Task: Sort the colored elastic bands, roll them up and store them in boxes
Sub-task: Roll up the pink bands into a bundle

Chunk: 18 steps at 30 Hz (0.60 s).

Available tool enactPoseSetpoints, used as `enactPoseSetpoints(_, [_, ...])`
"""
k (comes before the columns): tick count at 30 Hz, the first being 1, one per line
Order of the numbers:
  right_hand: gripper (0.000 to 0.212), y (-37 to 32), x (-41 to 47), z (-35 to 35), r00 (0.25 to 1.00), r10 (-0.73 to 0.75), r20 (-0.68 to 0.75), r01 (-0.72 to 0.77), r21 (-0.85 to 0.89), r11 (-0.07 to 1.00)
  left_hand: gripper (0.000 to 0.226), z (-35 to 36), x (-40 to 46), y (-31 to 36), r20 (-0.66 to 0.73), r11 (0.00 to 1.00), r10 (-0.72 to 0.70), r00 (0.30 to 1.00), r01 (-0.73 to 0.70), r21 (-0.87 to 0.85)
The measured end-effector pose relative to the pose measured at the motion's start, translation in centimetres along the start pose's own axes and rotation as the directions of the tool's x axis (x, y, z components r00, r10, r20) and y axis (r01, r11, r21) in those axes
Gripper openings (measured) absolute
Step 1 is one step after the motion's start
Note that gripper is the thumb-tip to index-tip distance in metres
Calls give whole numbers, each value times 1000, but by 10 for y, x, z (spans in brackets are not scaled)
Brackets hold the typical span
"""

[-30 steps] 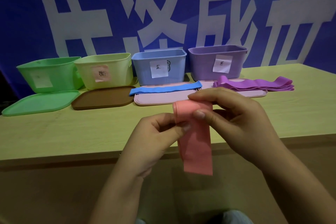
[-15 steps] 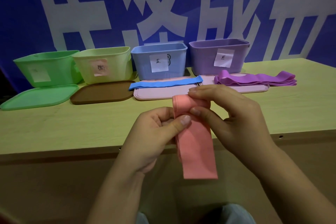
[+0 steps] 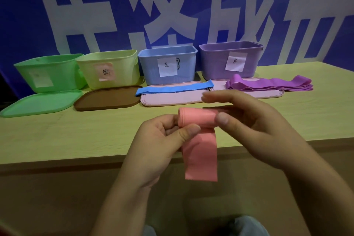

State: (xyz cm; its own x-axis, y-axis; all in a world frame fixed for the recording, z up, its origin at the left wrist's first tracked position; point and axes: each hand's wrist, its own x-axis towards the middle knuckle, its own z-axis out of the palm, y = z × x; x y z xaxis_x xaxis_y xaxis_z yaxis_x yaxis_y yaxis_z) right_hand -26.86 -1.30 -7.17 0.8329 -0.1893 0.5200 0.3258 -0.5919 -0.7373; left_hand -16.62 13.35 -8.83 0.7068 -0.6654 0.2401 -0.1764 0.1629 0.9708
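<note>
A pink elastic band (image 3: pixel 199 151) is partly rolled at its top, with its free end hanging below the table's front edge. My left hand (image 3: pixel 162 143) pinches the roll's left end between thumb and fingers. My right hand (image 3: pixel 254 126) holds the roll's right end with its thumb, its fingers stretched out above the roll. A blue band (image 3: pixel 174 88) lies flat on a pink lid in front of the blue box (image 3: pixel 167 65). Purple bands (image 3: pixel 268 84) are piled before the purple box (image 3: pixel 229 59). The yellow-green box (image 3: pixel 109 69) carries a pink label.
A green box (image 3: pixel 47 73) stands at far left with its green lid (image 3: pixel 40 102) lying before it. A brown lid (image 3: pixel 107 97) and two pink lids (image 3: pixel 172 99) lie flat on the wooden table (image 3: pixel 76 136). A blue banner with white characters hangs behind.
The roll has grown thicker and turned more level. My right fingers have lifted off the roll and straightened above it. The hanging end is shorter.
</note>
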Motion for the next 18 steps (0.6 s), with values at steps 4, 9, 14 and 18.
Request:
enactPoseSetpoints(4, [34,-4,5,1,998,54,15,-52,-107,993,32,-5,0,2,38,999,30,999,-30,19])
enactPoseSetpoints(9, [16,-1,6,4,997,-35,-66,31,-71,997,44,-5,4,-3,39,1000,-5,999,6,-28])
enactPoseSetpoints(14, [21,-1,7,5,980,-110,-168,91,-115,989,27,-2,7,-9,11,998,-51,999,51,-25])
enactPoseSetpoints(18, [22,2,8,7,952,-172,-252,125,-192,974,27,6,4,-9,7,999,-45,999,44,19])
